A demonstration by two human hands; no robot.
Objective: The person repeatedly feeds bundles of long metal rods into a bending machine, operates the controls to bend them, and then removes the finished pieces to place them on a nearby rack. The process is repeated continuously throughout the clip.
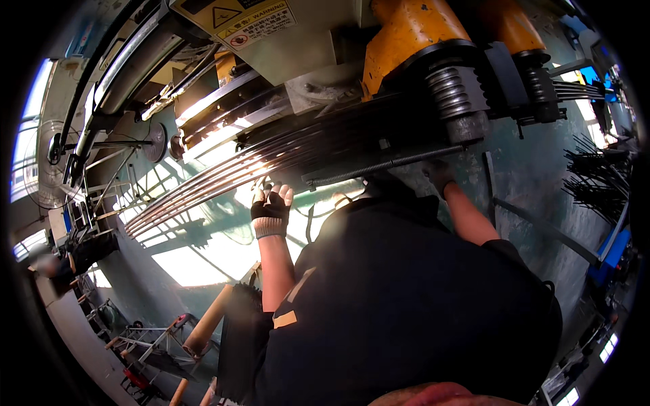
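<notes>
Grip first: the left hand (271, 210), in a dark fingerless glove with a pale cuff, reaches up with its fingers curled at the near ends of the rods (223, 174), but glare from the floor hides whether it truly clasps one, so I cannot tell. Over on the right, the right hand (440, 174), also gloved, is up under the machine's rollers (455, 101), by the threaded bar (386, 164); its fingers are in shadow, and whether it grasps anything cannot be told either.

These rods lie as a long flat bundle that runs from the far left up into the machine (406, 34), passing between the orange housings and the ribbed rollers. More dark rods stick out past the rollers at the far right.

Judging by this, the bundle is already fed into the machine and both hands are at it near the entry; it looks like mid-work, with the length on the left not yet through.
</notes>
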